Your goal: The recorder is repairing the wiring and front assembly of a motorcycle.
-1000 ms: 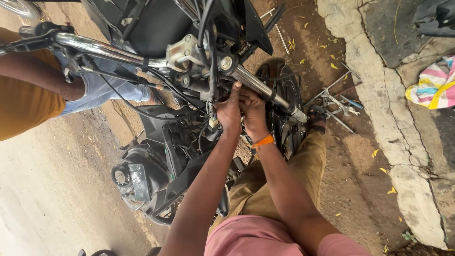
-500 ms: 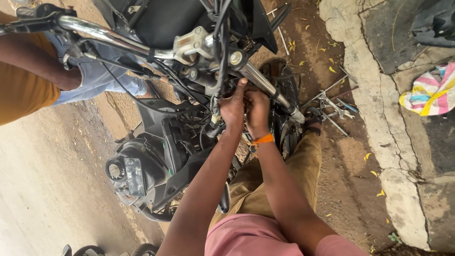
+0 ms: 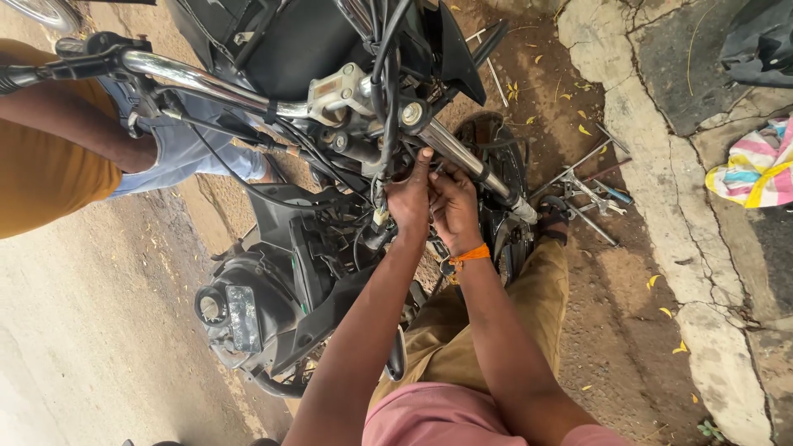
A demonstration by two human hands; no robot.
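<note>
Reaching up from below, the left hand [image 3: 409, 202] and the right hand [image 3: 454, 206] meet just under the chrome handlebar [image 3: 211, 83] of a motorcycle, right where a bundle of black cables [image 3: 387, 91] drops down past the steering head. Both hands sit side by side and touching, fingers curled in around the wiring; the left hand seems to pinch a small pale connector [image 3: 380, 216] at its lower edge, though the grip is too crowded by cables to tell for sure. The right hand is closed to a loose fist on the wires next to it, with an orange band [image 3: 468, 255] at its wrist.

The cable bundle lies directly above and slightly left of the hands, its long axis running near vertical from the top of the view down into the fingers, crossing the handlebar, which slants from upper left to lower right. The left hand is the nearer of the two to the connector. The cables are thin, black and glossy, tangled rather than tied.

Below hangs the detached black headlight housing [image 3: 248, 306]. Loose metal tools [image 3: 586, 190] lie on the dirt to the right, and another person's arm [image 3: 74, 136] holds the bar at far left.
</note>
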